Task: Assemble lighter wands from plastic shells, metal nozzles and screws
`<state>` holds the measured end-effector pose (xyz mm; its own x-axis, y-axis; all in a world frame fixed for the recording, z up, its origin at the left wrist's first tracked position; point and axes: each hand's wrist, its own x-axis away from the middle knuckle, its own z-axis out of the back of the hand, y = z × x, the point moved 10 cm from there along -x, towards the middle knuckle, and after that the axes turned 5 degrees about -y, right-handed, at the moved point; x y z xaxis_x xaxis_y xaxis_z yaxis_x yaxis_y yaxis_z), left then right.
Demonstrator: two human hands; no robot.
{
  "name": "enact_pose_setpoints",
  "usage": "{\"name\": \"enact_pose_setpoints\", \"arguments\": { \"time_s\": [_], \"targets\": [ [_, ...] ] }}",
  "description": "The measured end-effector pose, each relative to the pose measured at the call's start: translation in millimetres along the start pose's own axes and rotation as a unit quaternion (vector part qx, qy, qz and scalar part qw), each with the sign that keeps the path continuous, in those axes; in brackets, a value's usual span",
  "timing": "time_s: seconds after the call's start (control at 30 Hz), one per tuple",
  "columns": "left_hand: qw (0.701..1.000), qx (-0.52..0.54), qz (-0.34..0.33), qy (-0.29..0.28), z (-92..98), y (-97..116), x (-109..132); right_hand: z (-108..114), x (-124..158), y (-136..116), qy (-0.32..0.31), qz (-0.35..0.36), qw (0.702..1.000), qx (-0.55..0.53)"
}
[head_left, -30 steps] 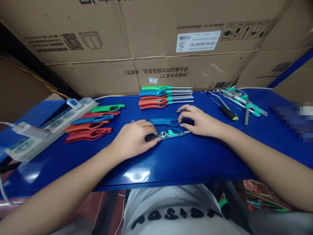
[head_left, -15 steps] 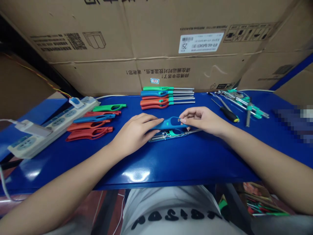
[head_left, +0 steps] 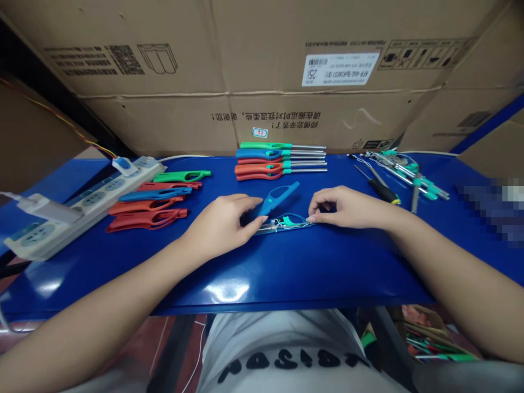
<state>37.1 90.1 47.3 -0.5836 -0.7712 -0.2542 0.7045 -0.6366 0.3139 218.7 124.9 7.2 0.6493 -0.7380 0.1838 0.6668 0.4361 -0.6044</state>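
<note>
My left hand (head_left: pixel 223 225) grips the rear end of a blue lighter casing half (head_left: pixel 273 201) between thumb and fingers, its looped front end tilted up to the right. Just below it lies the other blue half of the lighter (head_left: pixel 301 225), holding a clear tube, a green trigger piece (head_left: pixel 289 220) and thin white wires. My left thumb is close to that lower half; whether it touches is unclear. With thumb and fingertips together, my right hand (head_left: pixel 346 206) pinches the front end of the lower half. The metal rod there is hidden by my right hand.
Behind my hands lie several assembled stick lighters (head_left: pixel 262 169). Coloured casings (head_left: pixel 149 219) lie left, beside a white power strip (head_left: pixel 94 204). A screwdriver (head_left: pixel 382 190) and a pile of metal rods with green parts (head_left: pixel 409 174) lie right. A cardboard box (head_left: pixel 164 120) stands behind.
The upper blue casing half has swung up at its front end, away from the lower half. My right hand has let go of it and moved down to the lower half's front end.
</note>
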Motion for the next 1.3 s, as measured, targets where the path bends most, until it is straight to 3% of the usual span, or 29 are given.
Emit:
{"name": "enact_pose_setpoints", "arguments": {
  "time_s": [0.2,0.47,0.63,1.07,1.17,1.3],
  "targets": [
    [1.0,0.009,0.009,-0.015,-5.9,0,1,-2,0,5,-0.008,-0.011,1.0,0.004],
    [1.0,-0.009,0.015,-0.019,-4.8,1,2,1,8,-11,-0.029,0.078,0.995,0.056],
    [1.0,0.012,0.01,-0.022,-8.6,1,0,-2,11,-31,-0.014,0.137,0.979,0.15],
    [1.0,0.017,0.009,-0.023,-12.0,-1,-1,-21,18,-50,-0.015,0.108,0.927,0.36],
    [1.0,0.016,0.008,-0.026,-12.3,-1,-1,-19,17,-47,-0.021,0.09,0.942,0.324],
    [1.0,0.015,0.004,-0.026,-12.2,-1,0,-11,14,-41,-0.017,0.098,0.98,0.173]
  ]
}}
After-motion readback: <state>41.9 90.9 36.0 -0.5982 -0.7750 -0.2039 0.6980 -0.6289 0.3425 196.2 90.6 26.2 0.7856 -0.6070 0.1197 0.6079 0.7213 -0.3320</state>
